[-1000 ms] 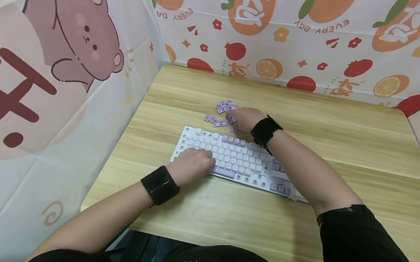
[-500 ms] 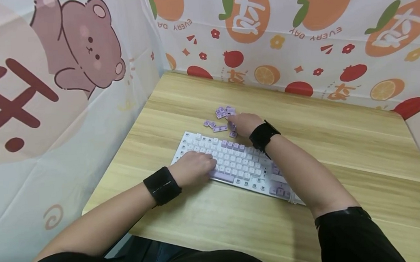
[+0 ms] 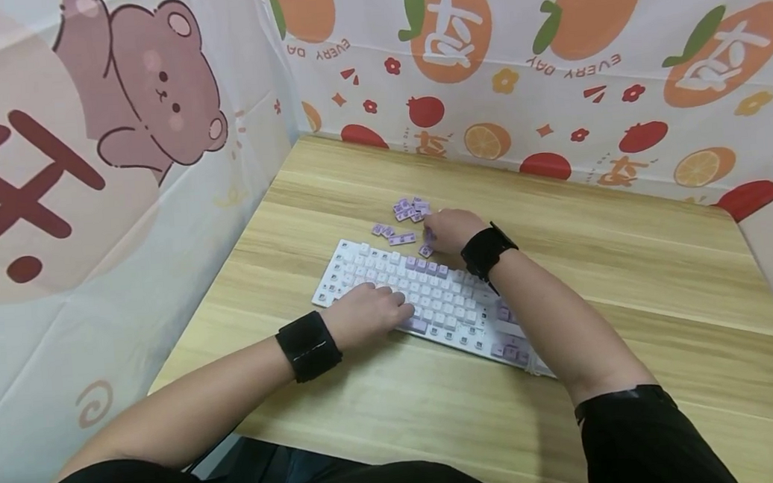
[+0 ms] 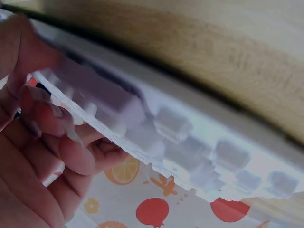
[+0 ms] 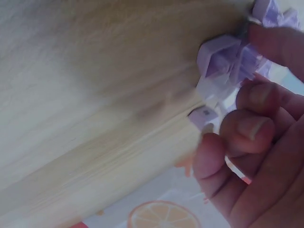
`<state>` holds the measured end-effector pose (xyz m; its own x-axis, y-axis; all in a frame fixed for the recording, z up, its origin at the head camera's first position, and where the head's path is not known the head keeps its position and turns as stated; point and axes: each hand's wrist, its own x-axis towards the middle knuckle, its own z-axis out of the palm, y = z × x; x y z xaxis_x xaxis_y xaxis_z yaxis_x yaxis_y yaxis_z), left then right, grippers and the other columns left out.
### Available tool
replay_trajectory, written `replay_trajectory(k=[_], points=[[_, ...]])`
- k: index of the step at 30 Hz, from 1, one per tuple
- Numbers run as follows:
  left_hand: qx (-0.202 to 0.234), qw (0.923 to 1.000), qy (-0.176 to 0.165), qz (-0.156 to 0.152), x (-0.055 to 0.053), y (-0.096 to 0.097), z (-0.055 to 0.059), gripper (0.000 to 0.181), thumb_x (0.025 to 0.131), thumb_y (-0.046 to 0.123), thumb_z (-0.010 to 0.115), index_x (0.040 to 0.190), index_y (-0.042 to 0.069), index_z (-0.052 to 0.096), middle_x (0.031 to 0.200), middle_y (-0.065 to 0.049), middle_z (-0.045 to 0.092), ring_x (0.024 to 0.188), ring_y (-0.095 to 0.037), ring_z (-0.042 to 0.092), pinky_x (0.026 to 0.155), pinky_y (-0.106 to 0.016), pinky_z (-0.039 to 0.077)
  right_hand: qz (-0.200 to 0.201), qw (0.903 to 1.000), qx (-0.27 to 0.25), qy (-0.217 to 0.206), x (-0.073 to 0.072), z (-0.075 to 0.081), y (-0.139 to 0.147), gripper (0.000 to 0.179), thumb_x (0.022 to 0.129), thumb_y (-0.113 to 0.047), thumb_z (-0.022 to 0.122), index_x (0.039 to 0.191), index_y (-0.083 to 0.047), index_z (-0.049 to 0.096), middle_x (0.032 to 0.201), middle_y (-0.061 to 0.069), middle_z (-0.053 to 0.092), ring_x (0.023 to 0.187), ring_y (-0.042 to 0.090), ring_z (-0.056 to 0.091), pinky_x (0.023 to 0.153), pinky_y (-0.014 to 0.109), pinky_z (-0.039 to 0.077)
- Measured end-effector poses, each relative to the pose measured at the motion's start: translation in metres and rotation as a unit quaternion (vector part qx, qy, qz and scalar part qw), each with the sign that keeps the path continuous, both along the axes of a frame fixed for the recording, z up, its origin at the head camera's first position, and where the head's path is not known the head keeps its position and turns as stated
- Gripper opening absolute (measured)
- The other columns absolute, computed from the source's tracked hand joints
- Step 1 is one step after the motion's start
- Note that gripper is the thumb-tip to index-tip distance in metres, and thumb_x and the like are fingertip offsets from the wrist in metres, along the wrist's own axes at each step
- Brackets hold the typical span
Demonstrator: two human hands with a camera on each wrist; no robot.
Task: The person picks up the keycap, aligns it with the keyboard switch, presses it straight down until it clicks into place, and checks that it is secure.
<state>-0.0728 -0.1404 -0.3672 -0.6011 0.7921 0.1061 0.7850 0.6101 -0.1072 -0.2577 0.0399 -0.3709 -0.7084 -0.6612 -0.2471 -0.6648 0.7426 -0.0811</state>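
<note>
A white keyboard [image 3: 444, 297] with white and lilac keycaps lies on the table; bare switches show at its left end and along its front row. My left hand [image 3: 368, 314] rests over its left part, fingers loosely bent. In the left wrist view the thumb touches the lilac space bar [image 4: 97, 88] and no thing shows among the fingers. Behind the keyboard my right hand [image 3: 453, 231] reaches into loose lilac keycaps [image 3: 411, 210]. In the right wrist view, thumb and forefinger sit around upturned keycaps [image 5: 221, 64]; I cannot tell if they pinch one.
A long lilac keycap [image 3: 402, 239] and several small ones lie just behind the keyboard. Wood-grain table [image 3: 631, 269] surrounds it. Printed cloth hangs along the back [image 3: 525, 112] and left [image 3: 241, 94] sides. A tied white cable [image 3: 536, 366] sits by the keyboard's front right.
My left hand has slid a little rightward along the keyboard, uncovering more of its left end. My right hand has drawn slightly back toward me among the loose keycaps. The head view has tilted up.
</note>
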Motion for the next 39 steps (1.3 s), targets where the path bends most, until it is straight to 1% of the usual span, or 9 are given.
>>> replay_trajectory(k=[5,10,18,20,22,27,30,33,39], points=[[0.021,0.9996,-0.017,-0.001,-0.002,0.003,0.001,0.014,0.085,0.003,0.067,0.092,0.015,0.065,0.077,0.004,0.063,0.066,-0.013,0.059,0.058,-0.027,0.050,-0.024,0.9989,-0.037,-0.013,-0.001,0.006,0.009,0.024,0.091,-0.032,0.064,0.106,-0.012,0.065,0.086,0.002,0.062,0.076,0.019,0.054,0.070,0.034,0.045],[0.058,0.9938,-0.093,0.018,-0.003,0.007,0.004,0.013,0.082,0.009,0.072,0.087,0.017,0.064,0.075,0.006,0.061,0.065,-0.010,0.055,0.059,-0.025,0.047,-0.027,0.9962,-0.082,-0.016,0.005,0.016,0.018,0.040,0.090,-0.035,0.066,0.122,-0.012,0.065,0.101,0.003,0.063,0.087,0.021,0.055,0.083,0.037,0.048],[0.189,0.9642,-0.169,0.077,-0.014,0.016,0.015,0.008,0.088,0.020,0.070,0.093,0.016,0.065,0.080,0.008,0.061,0.068,-0.007,0.055,0.060,-0.022,0.046,-0.018,0.9766,-0.214,-0.008,0.025,0.028,0.042,0.037,0.085,-0.028,0.070,0.117,-0.015,0.059,0.105,0.002,0.060,0.090,0.018,0.054,0.080,0.033,0.049],[0.232,0.9499,-0.185,0.098,-0.018,0.017,0.017,0.014,0.090,0.022,0.069,0.101,0.014,0.065,0.082,0.007,0.061,0.071,-0.008,0.056,0.062,-0.023,0.047,-0.008,0.9669,-0.255,-0.008,0.034,0.030,0.047,0.037,0.085,-0.026,0.071,0.117,-0.015,0.057,0.097,0.001,0.063,0.084,0.016,0.056,0.077,0.031,0.050],[0.286,0.9283,-0.205,0.119,-0.023,0.019,0.018,0.021,0.091,0.021,0.068,0.109,0.012,0.063,0.090,0.003,0.064,0.076,-0.009,0.058,0.065,-0.024,0.050,0.005,0.9555,-0.295,-0.003,0.044,0.031,0.050,0.037,0.085,-0.024,0.072,0.117,-0.014,0.056,0.089,-0.001,0.064,0.079,0.014,0.058,0.073,0.028,0.051],[0.430,0.8539,-0.243,0.163,-0.031,0.029,0.020,0.037,0.094,0.020,0.066,0.126,0.007,0.055,0.110,-0.008,0.064,0.088,-0.014,0.062,0.073,-0.029,0.054,0.051,0.9215,-0.383,0.038,0.073,0.031,0.058,0.039,0.084,-0.016,0.074,0.119,-0.007,0.060,0.090,0.000,0.065,0.076,0.013,0.060,0.070,0.030,0.055],[0.483,0.8179,-0.261,0.171,-0.033,0.038,0.021,0.040,0.095,0.022,0.065,0.130,0.008,0.053,0.114,-0.008,0.063,0.091,-0.018,0.065,0.074,-0.031,0.056,0.066,0.9050,-0.415,0.063,0.087,0.032,0.062,0.038,0.083,-0.013,0.076,0.118,-0.005,0.062,0.093,0.002,0.066,0.077,0.014,0.061,0.070,0.032,0.055],[0.510,0.7984,-0.274,0.165,-0.032,0.047,0.022,0.040,0.096,0.024,0.064,0.133,0.010,0.055,0.119,-0.006,0.064,0.095,-0.019,0.067,0.076,-0.031,0.057,0.062,0.8936,-0.437,0.082,0.098,0.032,0.066,0.037,0.083,-0.009,0.075,0.118,-0.005,0.063,0.094,0.003,0.067,0.077,0.013,0.059,0.069,0.030,0.053],[0.521,0.7825,-0.307,0.149,-0.022,0.059,0.016,0.045,0.096,0.028,0.065,0.136,0.011,0.055,0.127,-0.006,0.064,0.105,-0.017,0.067,0.080,-0.029,0.057,0.060,0.8784,-0.456,0.131,0.119,0.022,0.070,0.038,0.082,-0.003,0.075,0.119,-0.002,0.065,0.096,0.007,0.069,0.076,0.013,0.058,0.067,0.027,0.051]])
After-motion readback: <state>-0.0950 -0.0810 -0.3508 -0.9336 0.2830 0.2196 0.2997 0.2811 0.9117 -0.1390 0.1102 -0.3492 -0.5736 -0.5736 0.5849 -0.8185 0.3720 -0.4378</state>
